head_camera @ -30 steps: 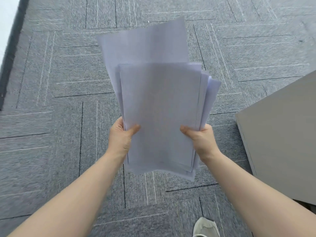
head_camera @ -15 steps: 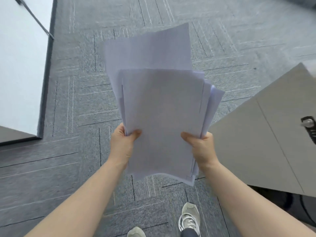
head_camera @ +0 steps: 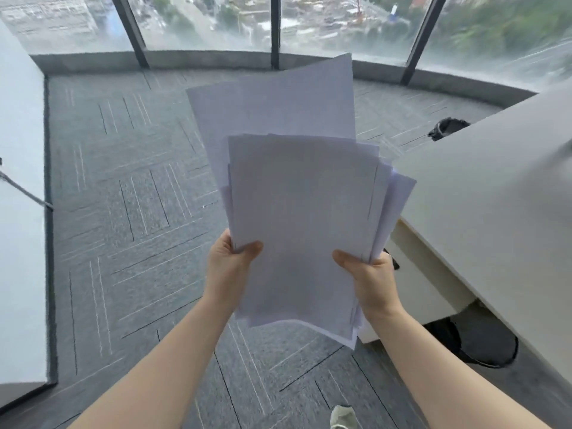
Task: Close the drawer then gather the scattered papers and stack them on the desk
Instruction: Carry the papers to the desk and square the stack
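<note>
A loose, uneven stack of white papers (head_camera: 297, 212) is held up in front of me over the carpet. My left hand (head_camera: 227, 258) grips its lower left edge, thumb on top. My right hand (head_camera: 368, 274) grips the lower right edge the same way. One sheet sticks out higher at the back. The grey desk top (head_camera: 495, 196) slants along the right, just beside the papers. Under it a cream drawer unit (head_camera: 424, 289) shows, its front looking flush.
Grey patterned carpet (head_camera: 123, 212) covers the floor. A white wall or cabinet (head_camera: 18, 212) stands at the left. Floor-to-ceiling windows (head_camera: 201, 23) with dark frames curve across the back. A dark object (head_camera: 447, 126) sits beyond the desk's far edge. My shoe (head_camera: 342, 418) shows at the bottom.
My view has lifted from the floor, bringing the windows and more of the desk into sight. Both hands keep the same hold on the papers, now closer to the desk.
</note>
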